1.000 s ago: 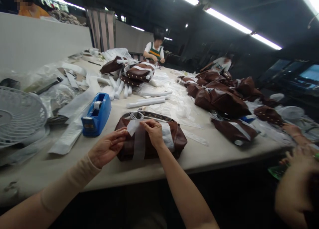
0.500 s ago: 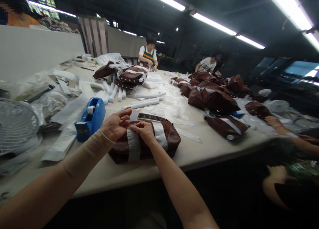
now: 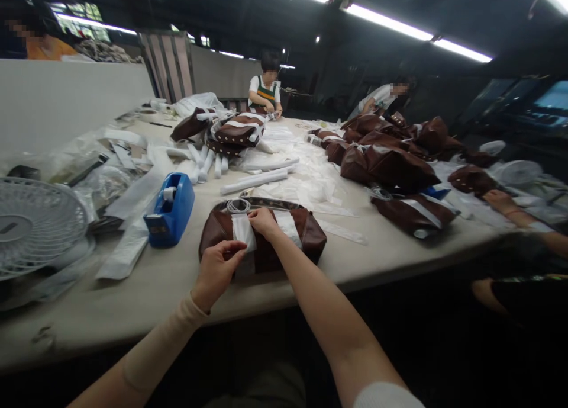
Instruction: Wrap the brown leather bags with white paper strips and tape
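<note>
A brown leather bag point(image 3: 306, 233) lies on the table's near edge, wrapped with white paper strips. My left hand point(image 3: 216, 273) pinches the lower end of one white strip point(image 3: 243, 233) at the bag's front. My right hand point(image 3: 263, 221) pinches the same strip on top of the bag, fingers pressed together. A coiled white cord point(image 3: 238, 205) sits at the bag's top left.
A blue tape dispenser point(image 3: 171, 209) stands left of the bag, a white fan point(image 3: 38, 224) further left. White paper rolls point(image 3: 254, 182) and more brown bags point(image 3: 390, 168) cover the table point(image 3: 155, 283). Two people work at the far end; another person's arm point(image 3: 515, 212) reaches in at right.
My left hand has moved from the top of the bag down to its front edge, drawing the strip over the bag. My right hand stays on top.
</note>
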